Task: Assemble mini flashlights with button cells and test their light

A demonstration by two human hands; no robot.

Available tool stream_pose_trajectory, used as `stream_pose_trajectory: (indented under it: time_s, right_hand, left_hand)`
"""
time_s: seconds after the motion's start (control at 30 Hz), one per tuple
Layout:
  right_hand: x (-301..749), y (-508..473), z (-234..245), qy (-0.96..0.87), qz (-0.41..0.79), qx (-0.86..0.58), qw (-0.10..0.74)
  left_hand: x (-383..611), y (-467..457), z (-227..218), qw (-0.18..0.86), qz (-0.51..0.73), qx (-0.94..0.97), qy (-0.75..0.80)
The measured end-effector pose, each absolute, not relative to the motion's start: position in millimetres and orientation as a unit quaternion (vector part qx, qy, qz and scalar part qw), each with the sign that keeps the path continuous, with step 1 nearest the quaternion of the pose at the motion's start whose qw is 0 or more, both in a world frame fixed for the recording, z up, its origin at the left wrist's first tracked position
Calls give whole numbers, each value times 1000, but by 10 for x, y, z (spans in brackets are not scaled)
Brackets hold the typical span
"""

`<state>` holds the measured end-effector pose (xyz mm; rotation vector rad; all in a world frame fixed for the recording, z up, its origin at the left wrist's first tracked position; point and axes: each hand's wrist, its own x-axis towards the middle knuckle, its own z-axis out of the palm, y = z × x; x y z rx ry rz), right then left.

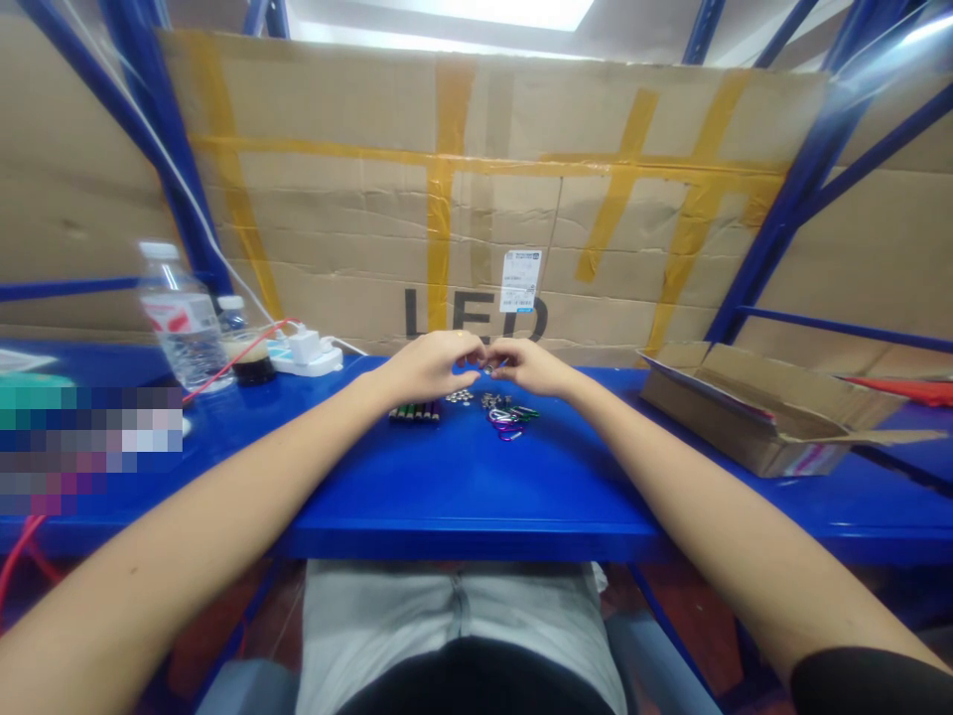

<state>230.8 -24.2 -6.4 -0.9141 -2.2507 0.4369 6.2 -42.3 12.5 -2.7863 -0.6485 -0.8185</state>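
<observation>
Above the far part of the blue table, both my hands come together at the fingertips. My right hand is closed in a pinch on a small metal piece, too small to make out its kind. My left hand is curved beside it, thumb and fingers apart, with nothing visible between them. Under the hands lie a row of dark and green cylinders, several small silvery pieces, a cluster of small metal parts and a heap of coloured carabiners.
An open cardboard box stands at the right. Toward the left are a water bottle, a cup of dark liquid and a white power strip with cables. A large cardboard sheet closes off the back between blue posts.
</observation>
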Motion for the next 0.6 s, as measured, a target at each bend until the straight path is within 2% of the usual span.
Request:
stream_pose_trajectory:
  time_s: [0.37, 0.47, 0.6]
  right_hand:
    - [2275, -316, -29, -866, 138, -343, 337]
    - [2264, -322, -25, -853, 185, -346, 343]
    - [2182, -376, -54, -821, 305, -346, 337]
  left_hand:
    - [88, -468, 85, 101, -274, -939, -184]
    - [92, -476, 96, 100, -294, -931, -194]
    - [48, -416, 145, 82, -351, -893, -270]
